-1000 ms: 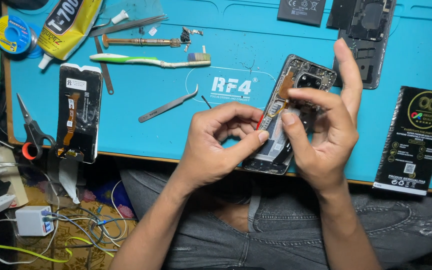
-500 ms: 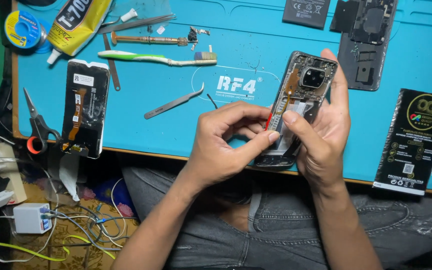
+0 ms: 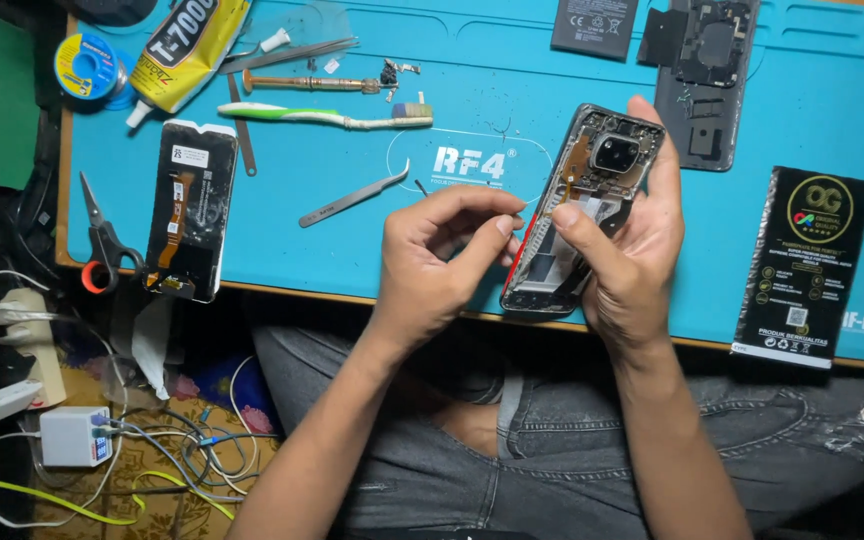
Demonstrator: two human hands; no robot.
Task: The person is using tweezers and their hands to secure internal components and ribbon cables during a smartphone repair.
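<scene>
My right hand (image 3: 632, 255) grips an opened phone frame (image 3: 592, 190) with its back off, camera module and boards exposed, thumb pressed on its middle. The frame is tilted, its lower end near the mat's front edge. My left hand (image 3: 447, 255) is just left of the frame, thumb and forefinger pinched together at its left side; I cannot tell whether something thin sits between them. Metal tweezers (image 3: 352, 198) lie on the blue work mat (image 3: 472, 90) to the left of that hand.
A detached screen panel (image 3: 190, 210) lies at the mat's left, with scissors (image 3: 102, 240) beside it. A toothbrush (image 3: 322, 117), screwdriver (image 3: 302, 83), glue tube (image 3: 187, 45), battery (image 3: 594, 25), back cover (image 3: 707, 70) and black box (image 3: 802, 265) surround it. Cables and a charger (image 3: 72, 435) lie below left.
My left hand has drawn back from the frame's lower middle to its left side, fingers pinched. The right hand has tipped the frame more upright and raised it slightly.
</scene>
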